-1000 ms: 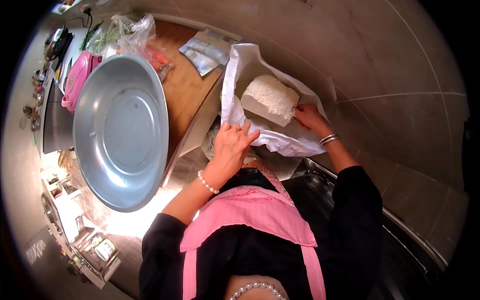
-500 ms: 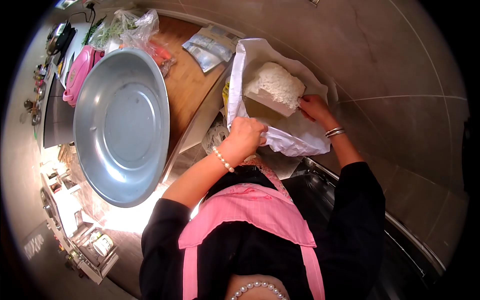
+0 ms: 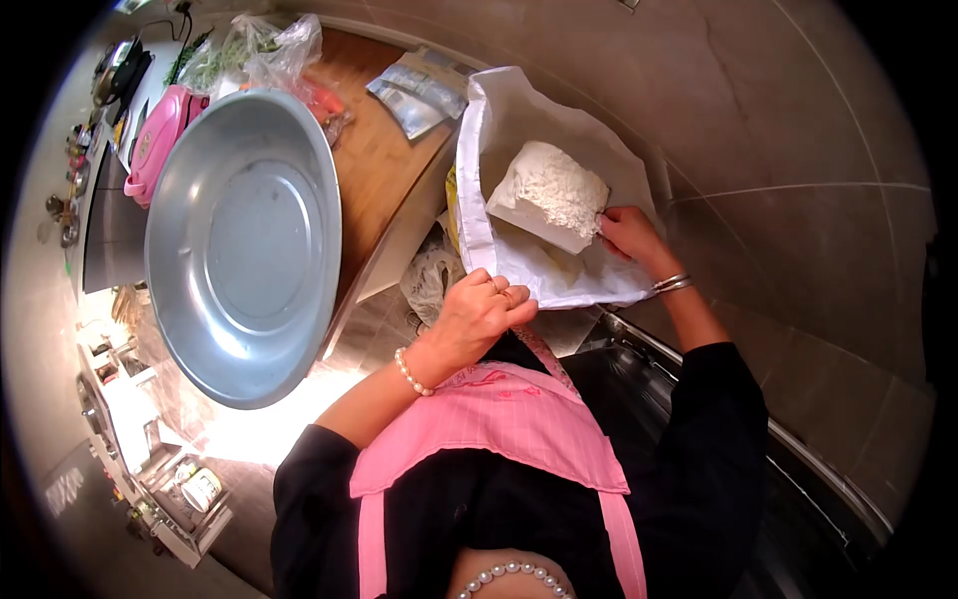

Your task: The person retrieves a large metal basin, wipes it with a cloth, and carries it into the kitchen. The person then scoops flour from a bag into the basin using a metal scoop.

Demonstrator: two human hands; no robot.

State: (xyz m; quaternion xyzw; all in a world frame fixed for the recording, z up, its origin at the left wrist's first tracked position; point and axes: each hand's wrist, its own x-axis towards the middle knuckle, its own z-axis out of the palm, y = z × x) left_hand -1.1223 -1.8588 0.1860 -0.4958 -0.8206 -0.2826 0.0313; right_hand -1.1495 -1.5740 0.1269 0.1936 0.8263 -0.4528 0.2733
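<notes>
A large white bag (image 3: 509,95) stands with its mouth wide apart in front of me. My left hand (image 3: 484,314) is closed on the near rim of the bag, fingers curled over the fold. Inside the bag's mouth, my right hand (image 3: 634,238) pinches the right-hand edge of a white scoop (image 3: 529,219). White, crumbly flour (image 3: 559,187) is heaped high on this scoop, which sits slightly tilted. How deep the bag goes below the scoop is hidden.
A big grey basin (image 3: 261,240) is at the left, by the wooden counter (image 3: 384,170). Silver packets (image 3: 419,95), a plastic bag of greens (image 3: 244,55) and a pink appliance (image 3: 160,145) lie behind it. A tiled wall (image 3: 798,130) rises at the right.
My left hand has moved down and a little left, drawing the bag's near rim toward me. The heaped scoop is slightly lower, and my right hand stays on its edge.
</notes>
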